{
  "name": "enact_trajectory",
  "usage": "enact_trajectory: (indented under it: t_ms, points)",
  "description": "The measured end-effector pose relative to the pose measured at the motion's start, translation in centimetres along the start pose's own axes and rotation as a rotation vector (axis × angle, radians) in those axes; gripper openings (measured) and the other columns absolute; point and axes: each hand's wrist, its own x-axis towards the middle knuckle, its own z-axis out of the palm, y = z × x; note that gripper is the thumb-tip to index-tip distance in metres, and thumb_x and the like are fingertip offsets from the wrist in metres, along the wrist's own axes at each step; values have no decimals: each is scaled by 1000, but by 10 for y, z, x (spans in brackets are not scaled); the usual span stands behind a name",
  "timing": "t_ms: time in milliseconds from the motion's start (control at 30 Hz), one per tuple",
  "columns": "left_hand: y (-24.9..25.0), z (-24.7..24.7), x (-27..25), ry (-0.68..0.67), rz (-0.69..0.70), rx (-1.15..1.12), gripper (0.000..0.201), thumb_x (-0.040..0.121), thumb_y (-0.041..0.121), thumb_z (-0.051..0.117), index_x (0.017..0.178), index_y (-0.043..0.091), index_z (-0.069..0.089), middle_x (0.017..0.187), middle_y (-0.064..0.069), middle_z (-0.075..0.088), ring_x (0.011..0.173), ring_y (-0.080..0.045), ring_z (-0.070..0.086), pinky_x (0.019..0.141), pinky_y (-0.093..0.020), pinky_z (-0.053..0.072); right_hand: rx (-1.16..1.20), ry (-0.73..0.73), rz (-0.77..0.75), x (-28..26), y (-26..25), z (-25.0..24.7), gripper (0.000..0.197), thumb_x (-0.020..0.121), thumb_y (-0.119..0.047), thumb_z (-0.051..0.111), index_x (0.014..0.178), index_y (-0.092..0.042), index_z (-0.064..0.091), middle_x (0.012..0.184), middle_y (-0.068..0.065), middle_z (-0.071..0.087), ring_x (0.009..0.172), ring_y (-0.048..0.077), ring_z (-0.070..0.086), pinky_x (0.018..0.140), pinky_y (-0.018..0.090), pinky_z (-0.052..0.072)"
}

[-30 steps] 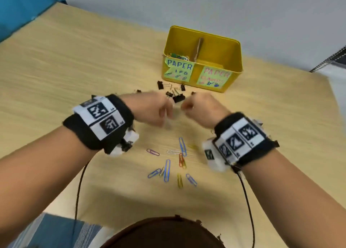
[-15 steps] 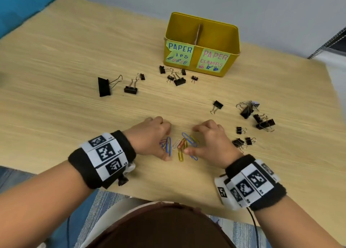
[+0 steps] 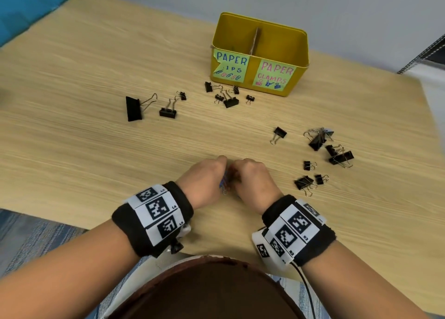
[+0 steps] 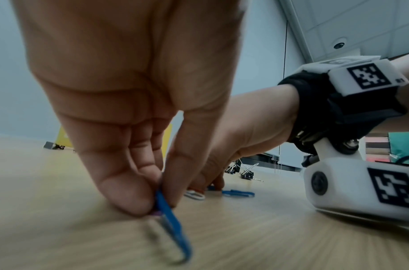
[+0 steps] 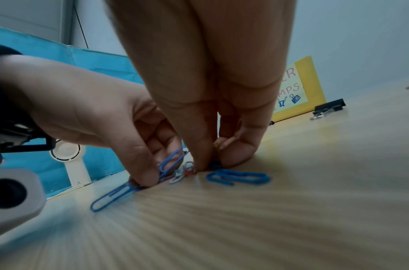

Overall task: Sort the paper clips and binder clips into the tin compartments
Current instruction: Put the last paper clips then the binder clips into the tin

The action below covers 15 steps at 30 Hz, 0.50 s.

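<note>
My left hand [image 3: 204, 181] and right hand [image 3: 250, 179] sit close together on the table's near part, bunched over the coloured paper clips [image 3: 224, 186]. In the left wrist view my left hand [image 4: 157, 201] pinches a blue paper clip [image 4: 173, 221] with a pale one beside it. In the right wrist view my right hand [image 5: 212, 164] pinches down on small clips, with a blue clip [image 5: 238, 177] lying loose beside it. The yellow tin [image 3: 299, 77] stands at the back, with a divider and labels for paper clips on the left and clamps on the right.
Black binder clips lie in three groups: large ones at the left [image 3: 133, 108], small ones before the tin [image 3: 230, 100], several at the right [image 3: 337, 157]. The wooden table [image 3: 72, 89] ends just below my wrists. A white fan [image 5: 69, 157] stands against the blue panel.
Both hands came down from near the binder clips to the paper clips, then drew together over them; the spread clips are now gathered under my fingers.
</note>
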Motion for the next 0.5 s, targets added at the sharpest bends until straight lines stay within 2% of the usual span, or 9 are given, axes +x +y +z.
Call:
enact_trajectory:
  t_ms: [167, 267, 400, 500]
  points:
    - [-3, -4, 9, 21, 10, 53, 26, 76, -3, 51, 101, 3, 55, 99, -16, 66, 95, -32, 60, 65, -27, 35, 3, -20, -34, 5, -2, -3, 31, 82, -3, 52, 110, -6, 63, 108, 17, 69, 103, 31, 62, 91, 38, 47]
    - [-10, -11, 19, 6, -7, 39, 25, 73, 0, 52, 96, 5, 62, 98, -15, 68, 96, -32, 62, 70, -29, 41, 11, -45, -1, 8, -1, -8, 25, 83, -9, 55, 106, -6, 66, 106, 15, 70, 104, 29, 62, 89, 34, 47]
    - [-15, -21, 28, -22, -32, 32, 23, 72, 2, 57, 92, 9, 68, 98, -10, 69, 94, -25, 62, 69, -22, 37, -25, -69, 26, 16, 1, -11, 24, 83, -8, 56, 106, -7, 65, 107, 15, 69, 106, 29, 60, 86, 30, 45]
    - [-18, -28, 35, -31, -40, 28, 22, 72, 3, 61, 91, 9, 70, 95, -9, 69, 87, -21, 61, 69, -22, 38, -30, -89, 20, 25, 5, -14, 22, 81, -7, 59, 101, -8, 67, 106, 13, 70, 105, 28, 61, 88, 28, 44]
